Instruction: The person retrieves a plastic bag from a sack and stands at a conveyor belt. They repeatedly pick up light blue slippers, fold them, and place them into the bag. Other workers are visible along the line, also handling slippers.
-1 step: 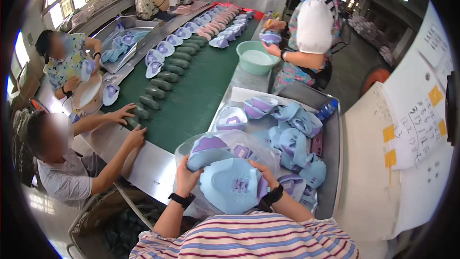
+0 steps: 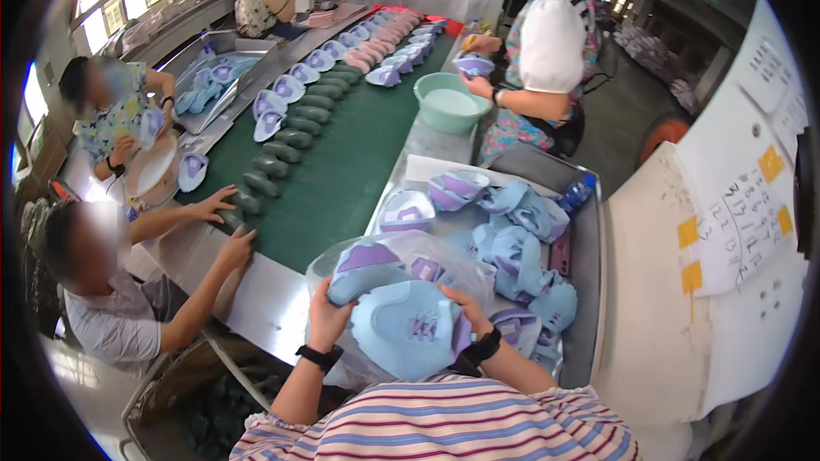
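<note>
Close to my chest I hold two light blue shoe uppers. My left hand (image 2: 328,318) is closed at the edges of the rear-left upper (image 2: 366,271), which shows a purple lining, and also touches the front upper's left side. My right hand (image 2: 467,309) is closed round the right side of the front upper (image 2: 408,330), whose purple laces face up; some fingers are hidden behind it. Beneath and behind them lies a clear plastic bag (image 2: 440,249) with another upper in it. Loose blue and purple uppers (image 2: 514,252) are heaped to the right in a metal tray (image 2: 589,307).
A green conveyor belt (image 2: 329,179) carries rows of dark shoe lasts (image 2: 280,152) and uppers. At the left, a co-worker's hands (image 2: 229,235) touch a last. Across the belt another person handles an upper near a green basin (image 2: 453,107). A bin (image 2: 196,401) of dark lasts stands lower left.
The whole view has shifted slightly, so the scene sits a little further left. My hands and the two uppers keep the same hold.
</note>
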`<state>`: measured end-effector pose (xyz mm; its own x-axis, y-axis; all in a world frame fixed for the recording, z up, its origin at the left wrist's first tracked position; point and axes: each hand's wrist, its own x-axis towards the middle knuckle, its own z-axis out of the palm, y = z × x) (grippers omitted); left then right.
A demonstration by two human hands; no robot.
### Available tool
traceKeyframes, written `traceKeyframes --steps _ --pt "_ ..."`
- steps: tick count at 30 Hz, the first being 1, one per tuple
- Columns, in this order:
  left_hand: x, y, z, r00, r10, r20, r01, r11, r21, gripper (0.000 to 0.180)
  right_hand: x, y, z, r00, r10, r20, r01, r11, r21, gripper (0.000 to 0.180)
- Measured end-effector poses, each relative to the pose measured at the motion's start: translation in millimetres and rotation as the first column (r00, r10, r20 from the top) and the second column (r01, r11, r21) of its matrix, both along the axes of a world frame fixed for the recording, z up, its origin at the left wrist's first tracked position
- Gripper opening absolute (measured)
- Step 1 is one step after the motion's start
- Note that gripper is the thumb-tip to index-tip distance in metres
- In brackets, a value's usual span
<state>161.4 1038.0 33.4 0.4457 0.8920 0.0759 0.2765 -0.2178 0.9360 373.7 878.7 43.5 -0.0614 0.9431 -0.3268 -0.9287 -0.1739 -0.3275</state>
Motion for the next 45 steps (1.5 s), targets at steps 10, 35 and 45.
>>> traceKeyframes --steps 10,35,45 --pt "-35 -16 -26 0.971 -0.040 0.237 0.089 0.976 -0.200 0.034 -10 83 110 0.994 -0.031 0.109 -0.026 0.877 0.479 0.025" --pt "9 19 43 0.884 0.135 0.447 -0.014 0.965 -0.263 0.058 125 8 85 0.828 -0.219 0.516 0.288 0.956 -0.057 0.031" --pt "13 11 31 0.905 0.045 0.422 0.104 0.940 -0.324 0.040 228 45 70 0.425 -0.320 0.846 0.377 0.913 0.156 0.017"
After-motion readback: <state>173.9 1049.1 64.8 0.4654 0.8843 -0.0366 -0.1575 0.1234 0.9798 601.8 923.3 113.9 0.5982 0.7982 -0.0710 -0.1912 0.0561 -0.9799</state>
